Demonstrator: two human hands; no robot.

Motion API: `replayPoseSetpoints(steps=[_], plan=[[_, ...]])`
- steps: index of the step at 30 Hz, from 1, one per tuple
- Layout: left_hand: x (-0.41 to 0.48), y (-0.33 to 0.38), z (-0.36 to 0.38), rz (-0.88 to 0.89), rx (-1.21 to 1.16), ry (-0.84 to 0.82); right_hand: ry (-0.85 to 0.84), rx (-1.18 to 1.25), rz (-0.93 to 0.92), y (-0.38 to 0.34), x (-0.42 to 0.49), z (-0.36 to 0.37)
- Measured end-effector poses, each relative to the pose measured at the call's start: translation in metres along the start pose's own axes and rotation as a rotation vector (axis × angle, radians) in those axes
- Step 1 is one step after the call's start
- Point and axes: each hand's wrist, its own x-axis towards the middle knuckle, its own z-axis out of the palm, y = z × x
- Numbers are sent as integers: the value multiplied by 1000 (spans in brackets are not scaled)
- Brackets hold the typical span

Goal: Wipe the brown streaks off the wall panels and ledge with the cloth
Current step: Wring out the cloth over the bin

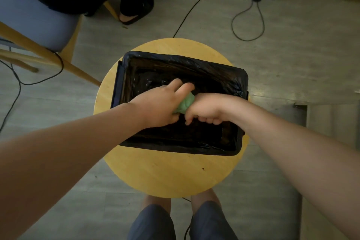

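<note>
Over the rectangular bin lined w/ a glossy black plastic bag (194,150), both hands meet above the open middle. L hand (159,105) comes in from the lower left, fingers and thumb curled round one end of a bunched green cloth (185,103). Two of its fingertips stick out past the cloth toward the far side. R hand (206,109) comes in from the right, balled tight on the cloth's other end, fingers tucked under. Only a short wad of cloth shows betw. the hands; the rest is hidden in the grips. Can't tell if the cloth touches the liner.

Bin sits on a round yellow wooden stool top (165,177), on its far half. Small dark speck (203,168) on the top, near-right of the bin. Grey plank floor (292,54) all round. Wearer's blue shorts (152,224) show just below the stool edge. Upper left: wooden chair w/ blue-grey seat pad (39,23), and a seated person's black slide sandal (136,13). Thin black cable (194,3) and looped grey cable (247,25) lie on the floor beyond.
</note>
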Motion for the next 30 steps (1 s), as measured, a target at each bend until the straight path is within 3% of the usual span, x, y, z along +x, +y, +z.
replayPoseSetpoints(steps=[3,6,8,11,13,17,20,24,30], plan=[[-6,2,2,68,36,0,-295,226,140,2,-2,-7],[-6,4,3,-47,83,-9,-386,310,147,-4,-6,-6],[0,6,-2,-110,214,3,-269,230,109,-10,-11,-1],[8,10,-17,-127,304,-5,149,-128,-86,-17,-12,10],[11,12,-23,-174,241,-61,394,-320,-199,-16,-13,14],[14,15,-26,-293,-66,-157,683,-643,-366,-6,-13,16],[15,18,-22,-285,-243,-280,809,-758,-454,1,-6,20],[11,13,-13,-522,-675,-379,941,-835,-585,9,8,25],[7,10,-6,-604,-1034,-473,1033,-826,-683,13,20,24]])
